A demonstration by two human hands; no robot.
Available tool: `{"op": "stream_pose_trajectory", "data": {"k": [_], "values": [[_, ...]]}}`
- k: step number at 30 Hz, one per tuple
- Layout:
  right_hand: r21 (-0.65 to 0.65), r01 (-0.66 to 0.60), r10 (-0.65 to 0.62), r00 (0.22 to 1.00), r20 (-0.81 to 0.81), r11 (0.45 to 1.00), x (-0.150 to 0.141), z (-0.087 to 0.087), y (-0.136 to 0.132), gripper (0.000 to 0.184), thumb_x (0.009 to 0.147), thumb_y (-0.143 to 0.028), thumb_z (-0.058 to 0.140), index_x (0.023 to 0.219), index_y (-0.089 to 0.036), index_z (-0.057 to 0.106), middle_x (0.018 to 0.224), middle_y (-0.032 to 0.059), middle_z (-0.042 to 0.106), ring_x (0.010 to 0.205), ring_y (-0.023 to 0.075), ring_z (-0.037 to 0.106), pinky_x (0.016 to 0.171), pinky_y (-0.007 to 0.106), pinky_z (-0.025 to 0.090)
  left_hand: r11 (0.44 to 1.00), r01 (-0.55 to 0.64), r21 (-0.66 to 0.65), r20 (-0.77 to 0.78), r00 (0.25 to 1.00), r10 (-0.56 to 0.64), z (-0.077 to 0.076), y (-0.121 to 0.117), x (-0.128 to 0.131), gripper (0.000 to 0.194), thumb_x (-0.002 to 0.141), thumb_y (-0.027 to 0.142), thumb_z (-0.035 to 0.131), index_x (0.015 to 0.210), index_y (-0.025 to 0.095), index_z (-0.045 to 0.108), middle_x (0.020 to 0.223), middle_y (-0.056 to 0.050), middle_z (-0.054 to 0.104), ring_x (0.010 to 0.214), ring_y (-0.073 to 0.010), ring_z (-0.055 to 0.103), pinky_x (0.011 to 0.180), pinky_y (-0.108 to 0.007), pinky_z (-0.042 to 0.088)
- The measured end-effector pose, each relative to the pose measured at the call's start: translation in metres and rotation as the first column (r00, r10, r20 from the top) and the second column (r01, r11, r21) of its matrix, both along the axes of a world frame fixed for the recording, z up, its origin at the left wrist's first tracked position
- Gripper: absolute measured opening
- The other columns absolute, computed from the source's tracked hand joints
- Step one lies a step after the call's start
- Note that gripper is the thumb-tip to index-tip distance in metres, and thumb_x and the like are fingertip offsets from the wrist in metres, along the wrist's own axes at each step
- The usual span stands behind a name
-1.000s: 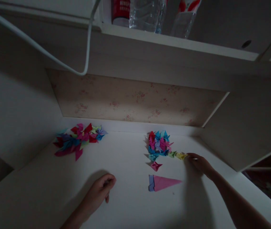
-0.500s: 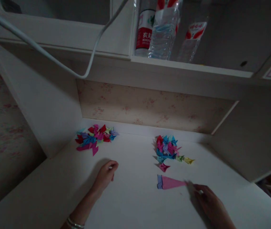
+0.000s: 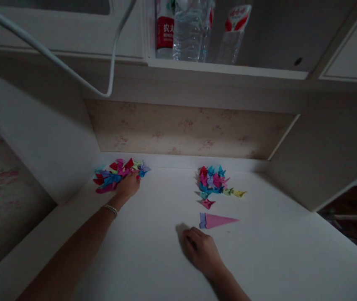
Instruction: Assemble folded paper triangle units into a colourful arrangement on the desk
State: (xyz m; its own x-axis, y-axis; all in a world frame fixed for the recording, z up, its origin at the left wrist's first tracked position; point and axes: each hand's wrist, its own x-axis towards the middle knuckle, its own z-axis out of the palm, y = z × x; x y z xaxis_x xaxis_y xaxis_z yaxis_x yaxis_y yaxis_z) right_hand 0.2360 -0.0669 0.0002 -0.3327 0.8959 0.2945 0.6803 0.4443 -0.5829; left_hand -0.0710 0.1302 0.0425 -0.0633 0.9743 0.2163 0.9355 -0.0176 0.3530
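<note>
My left hand (image 3: pixel 129 184) reaches into the left heap of folded paper pieces (image 3: pixel 109 179), which are pink, red, blue and green. Its fingertips are partly lost among the papers, and a small red piece shows at its right edge. Closer to me, my right hand (image 3: pixel 202 250) hovers low over or rests on the white desk, fingers curled, with nothing seen in them. Just beyond it lies a long pink paper triangle (image 3: pixel 219 221) with a lilac strip (image 3: pixel 202 220) at its wide left end. Neither hand touches this triangle.
Behind the triangle sits a second heap of folded papers (image 3: pixel 211 179), a yellow piece (image 3: pixel 239 193) at its right. Overhead, a shelf (image 3: pixel 228 70) holds plastic bottles (image 3: pixel 187 35). A white cable (image 3: pixel 62 66) hangs at upper left. Side panels (image 3: pixel 316 146) bound the desk.
My left hand has moved forward and left onto the left heap. My right hand has drawn left, away from the triangle's tip. The camera view has shifted slightly.
</note>
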Motion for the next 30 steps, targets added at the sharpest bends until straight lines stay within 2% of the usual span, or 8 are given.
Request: {"op": "stream_pose_trajectory", "data": {"k": [5,10,17,21,24,27,30], "values": [[-0.124,0.101,-0.126,0.970,-0.210,0.987,0.018,0.000,0.006,0.023,0.088,-0.027,0.049,0.084,-0.018,0.068,0.075,0.0034,0.068,0.067,0.0146,0.061,0.063,0.022,0.043,0.999,-0.029,-0.013,-0.117,0.993,0.028,-0.005,0.021,0.011,0.040,0.087,0.022,0.043,0.124,0.014,0.055,0.132,-0.017,0.054,0.115,-0.0287,0.055,0.095,-0.039,0.043],[-0.151,0.099,-0.136,0.958,-0.254,0.984,0.021,-0.002,0.005,0.021,0.086,-0.026,0.050,0.083,-0.018,0.070,0.077,0.0037,0.069,0.068,0.0156,0.061,0.065,0.023,0.043,0.994,-0.098,-0.039,-0.188,0.978,0.089,-0.012,0.024,0.013,0.036,0.086,0.025,0.043,0.115,0.013,0.062,0.117,-0.020,0.062,0.100,-0.0307,0.063,0.083,-0.041,0.049],[-0.183,0.114,-0.167,0.936,-0.308,0.976,0.021,-0.002,0.006,0.026,0.087,-0.031,0.049,0.078,-0.017,0.068,0.068,0.0020,0.066,0.060,0.0142,0.056,0.056,0.022,0.040,0.993,-0.116,-0.031,-0.236,0.966,0.106,-0.006,0.016,0.008,0.035,0.087,0.017,0.036,0.108,0.012,0.064,0.106,-0.018,0.067,0.094,-0.0285,0.065,0.079,-0.037,0.050],[-0.203,0.128,-0.187,0.932,-0.309,0.971,0.023,-0.003,0.006,0.025,0.086,-0.032,0.050,0.079,-0.017,0.069,0.070,0.0025,0.066,0.060,0.0143,0.055,0.056,0.022,0.040,0.990,-0.137,-0.012,-0.214,0.968,0.132,0.003,0.005,0.005,0.035,0.089,0.021,0.035,0.107,0.015,0.065,0.102,-0.016,0.070,0.092,-0.0270,0.066,0.078,-0.035,0.049],[-0.208,0.131,-0.193,0.929,-0.317,0.969,0.023,-0.003,0.006,0.027,0.086,-0.034,0.049,0.078,-0.016,0.069,0.069,0.0024,0.065,0.061,0.0147,0.055,0.056,0.023,0.040,0.989,-0.146,-0.002,-0.172,0.975,0.144,0.013,-0.008,-0.002,0.035,0.090,0.026,0.033,0.096,0.017,0.067,0.095,-0.014,0.071,0.087,-0.0273,0.067,0.075,-0.035,0.049],[-0.214,0.131,-0.199,0.920,-0.337,0.968,0.022,-0.003,0.007,0.028,0.087,-0.034,0.050,0.078,-0.016,0.069,0.069,0.0026,0.065,0.061,0.0147,0.055,0.057,0.023,0.039,0.991,-0.131,0.008,-0.116,0.985,0.131,0.020,-0.029,-0.008,0.034,0.090,0.028,0.034,0.089,0.018,0.067,0.090,-0.011,0.072,0.087,-0.0261,0.067,0.074,-0.033,0.048],[-0.241,0.136,-0.220,0.902,-0.370,0.961,0.022,-0.004,0.008,0.030,0.087,-0.038,0.051,0.078,-0.014,0.068,0.071,0.0037,0.066,0.063,0.0154,0.056,0.058,0.023,0.040,0.992,-0.121,0.032,-0.040,0.992,0.122,0.018,-0.058,-0.006,0.032,0.090,0.034,0.037,0.096,0.020,0.065,0.097,-0.008,0.072,0.088,-0.0229,0.067,0.074,-0.029,0.047]]}}
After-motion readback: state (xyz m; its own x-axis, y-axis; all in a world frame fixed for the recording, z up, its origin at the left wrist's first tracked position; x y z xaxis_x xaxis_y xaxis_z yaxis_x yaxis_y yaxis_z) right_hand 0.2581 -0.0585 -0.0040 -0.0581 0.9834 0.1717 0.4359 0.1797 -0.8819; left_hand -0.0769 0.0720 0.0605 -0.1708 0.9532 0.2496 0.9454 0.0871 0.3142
